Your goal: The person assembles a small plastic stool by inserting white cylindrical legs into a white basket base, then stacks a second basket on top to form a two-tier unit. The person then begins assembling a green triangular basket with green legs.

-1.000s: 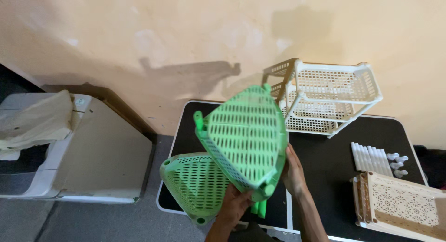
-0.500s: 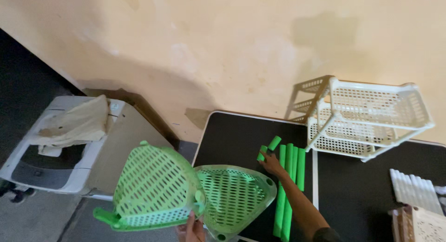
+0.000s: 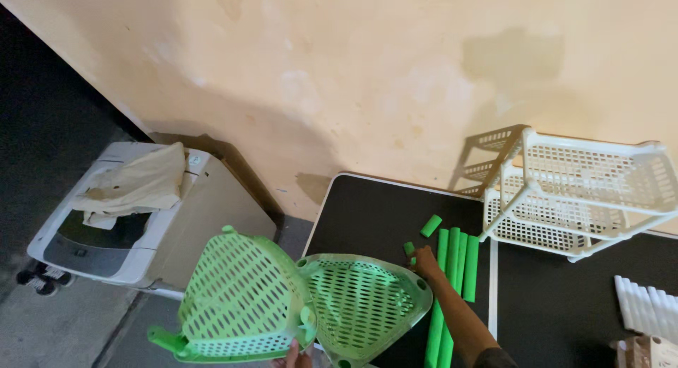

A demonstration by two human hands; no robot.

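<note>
Green perforated plastic shelf trays sit at the bottom centre, two of them, both rounded triangles. Going from the left: a grey-white washing machine [image 3: 152,223] stands on the floor against the wall, with a crumpled beige cloth [image 3: 134,186] lying over its lid. Next comes the first green tray [image 3: 244,301], tilted up on edge off the table's left side; the left hand [image 3: 295,355] grips its lower rim, though only the fingertips show at the frame's bottom edge. The second green tray [image 3: 364,304] lies flat on the near left corner of the black table [image 3: 374,216], touching the first. The right hand [image 3: 426,260] rests at this tray's far corner, fingers curled beside a small green plastic connector piece [image 3: 409,248]; whether it grasps anything I cannot tell. Another short green piece [image 3: 431,225] lies further back. Green plastic tubes [image 3: 459,262] lie side by side just right of the hand. A white plastic lattice rack [image 3: 586,191] stands further right, and white tubes [image 3: 646,306] lie at the right edge.
</note>
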